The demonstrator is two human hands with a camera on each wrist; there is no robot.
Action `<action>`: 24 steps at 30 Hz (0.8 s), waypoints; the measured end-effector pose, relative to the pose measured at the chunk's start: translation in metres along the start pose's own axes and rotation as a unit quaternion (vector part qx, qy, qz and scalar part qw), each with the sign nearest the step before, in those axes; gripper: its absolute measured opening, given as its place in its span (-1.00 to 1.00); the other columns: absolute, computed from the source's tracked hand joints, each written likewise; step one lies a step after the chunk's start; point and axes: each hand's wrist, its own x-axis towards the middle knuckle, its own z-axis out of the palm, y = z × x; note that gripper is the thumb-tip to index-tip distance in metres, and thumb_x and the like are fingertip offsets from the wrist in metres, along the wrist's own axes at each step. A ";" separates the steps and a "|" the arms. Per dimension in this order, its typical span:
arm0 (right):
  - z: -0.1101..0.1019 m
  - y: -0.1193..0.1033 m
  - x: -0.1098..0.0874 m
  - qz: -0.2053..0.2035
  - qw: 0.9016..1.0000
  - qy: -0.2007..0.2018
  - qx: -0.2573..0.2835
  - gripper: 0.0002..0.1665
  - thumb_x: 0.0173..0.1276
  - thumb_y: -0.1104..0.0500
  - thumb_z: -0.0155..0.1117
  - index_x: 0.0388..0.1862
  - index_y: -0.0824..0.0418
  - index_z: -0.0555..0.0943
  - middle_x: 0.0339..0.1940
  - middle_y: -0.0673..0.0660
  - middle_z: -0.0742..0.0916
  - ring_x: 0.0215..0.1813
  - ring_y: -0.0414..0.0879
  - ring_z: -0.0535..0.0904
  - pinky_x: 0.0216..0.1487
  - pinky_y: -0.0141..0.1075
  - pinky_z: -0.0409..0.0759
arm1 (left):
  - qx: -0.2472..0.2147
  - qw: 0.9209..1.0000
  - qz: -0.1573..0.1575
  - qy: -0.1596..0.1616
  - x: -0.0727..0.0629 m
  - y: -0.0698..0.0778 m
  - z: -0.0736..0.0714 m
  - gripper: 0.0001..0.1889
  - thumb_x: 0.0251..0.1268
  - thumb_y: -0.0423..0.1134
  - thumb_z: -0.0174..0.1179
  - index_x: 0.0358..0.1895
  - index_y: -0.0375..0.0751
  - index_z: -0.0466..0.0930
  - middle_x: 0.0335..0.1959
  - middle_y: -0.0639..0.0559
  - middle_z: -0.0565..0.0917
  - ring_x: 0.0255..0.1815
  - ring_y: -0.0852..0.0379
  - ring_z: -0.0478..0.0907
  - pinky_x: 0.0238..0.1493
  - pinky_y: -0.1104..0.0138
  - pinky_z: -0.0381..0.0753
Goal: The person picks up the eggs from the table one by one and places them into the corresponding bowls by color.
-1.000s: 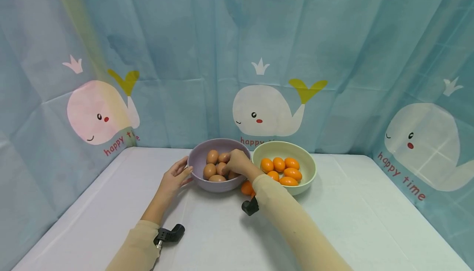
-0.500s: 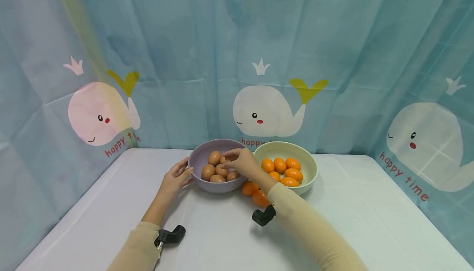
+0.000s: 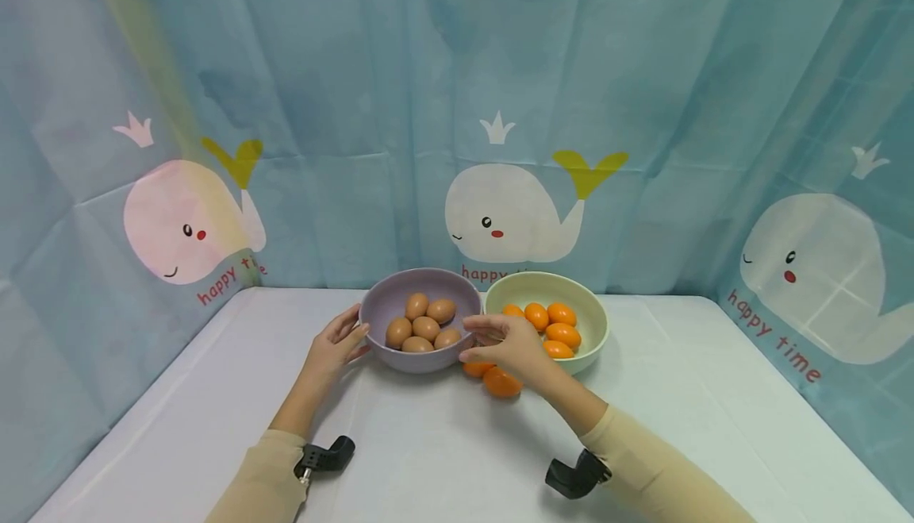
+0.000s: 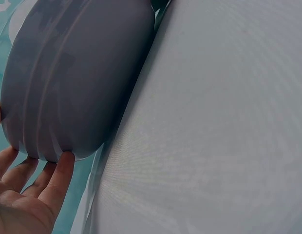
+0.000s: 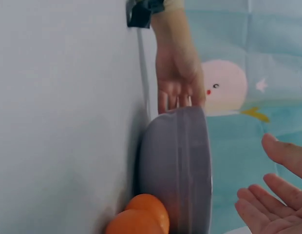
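Note:
My left hand (image 3: 332, 348) rests against the left side of a purple bowl (image 3: 414, 363), its straight fingertips touching the outer wall and the thumb at the rim. Several brown eggs (image 3: 426, 328) lie together in that bowl. My right hand (image 3: 510, 344) hovers at the bowl's right front rim, overlapping part of a pale green bowl in the head view. Its fingers (image 5: 260, 207) are spread apart, with nothing between them and the thumb. Several smooth orange oval, fruit-like things (image 3: 563, 336) lie in the green bowl (image 3: 596, 313).
On the white table (image 3: 428, 451), more orange ovals (image 3: 503, 382) sit in front of the two bowls, partly under my right hand in the head view. The bowls stand side by side near the back edge. Behind them hangs a blue curtain (image 3: 343, 213) with whale prints.
My right hand has drawn back from among the eggs, moving right and toward me past the rim. The eggs there now show fully. The left hand has stayed at the purple bowl.

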 end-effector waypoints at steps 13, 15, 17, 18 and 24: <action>-0.019 0.023 -0.042 -0.009 1.000 0.005 0.009 -0.38 0.18 0.20 0.53 0.18 0.44 0.59 0.19 0.35 0.68 0.33 0.16 0.56 0.38 -0.07 0.53 | -0.003 1.000 -0.002 -0.002 -0.001 0.000 0.000 -0.32 0.53 -0.14 0.08 0.59 -0.16 0.04 0.62 -0.07 0.10 0.59 -0.06 0.16 0.23 0.33 0.66; -0.020 0.025 -0.046 -0.005 1.000 0.008 0.013 -0.37 0.18 0.21 0.52 0.20 0.45 0.57 0.21 0.35 0.67 0.35 0.17 0.55 0.39 -0.08 0.53 | -0.003 1.000 -0.003 -0.003 -0.001 0.000 0.000 -0.32 0.53 -0.13 0.08 0.59 -0.16 0.04 0.62 -0.07 0.10 0.59 -0.06 0.15 0.24 0.32 0.65; -0.021 0.027 -0.048 -0.002 1.000 0.012 0.018 -0.36 0.17 0.23 0.52 0.20 0.46 0.57 0.22 0.35 0.67 0.36 0.16 0.54 0.38 -0.11 0.53 | -0.002 1.000 -0.002 -0.003 -0.001 0.001 0.000 -0.32 0.53 -0.12 0.08 0.59 -0.15 0.04 0.62 -0.07 0.09 0.59 -0.07 0.15 0.25 0.31 0.65; -0.021 0.028 -0.049 0.001 1.000 0.015 0.021 -0.37 0.17 0.24 0.52 0.20 0.45 0.57 0.22 0.35 0.67 0.36 0.16 0.54 0.38 -0.13 0.53 | -0.001 1.000 -0.003 -0.003 -0.001 0.001 -0.001 -0.32 0.53 -0.11 0.08 0.59 -0.15 0.05 0.62 -0.07 0.10 0.59 -0.07 0.15 0.25 0.30 0.64; -0.019 0.033 -0.051 0.009 0.999 0.035 0.005 -0.38 0.15 0.28 0.53 0.19 0.43 0.59 0.22 0.33 0.68 0.36 0.15 0.54 0.39 -0.13 0.51 | -0.002 1.000 -0.004 -0.001 -0.001 0.002 0.000 -0.32 0.53 -0.10 0.08 0.59 -0.12 0.05 0.62 -0.05 0.10 0.58 -0.05 0.19 0.26 0.30 0.64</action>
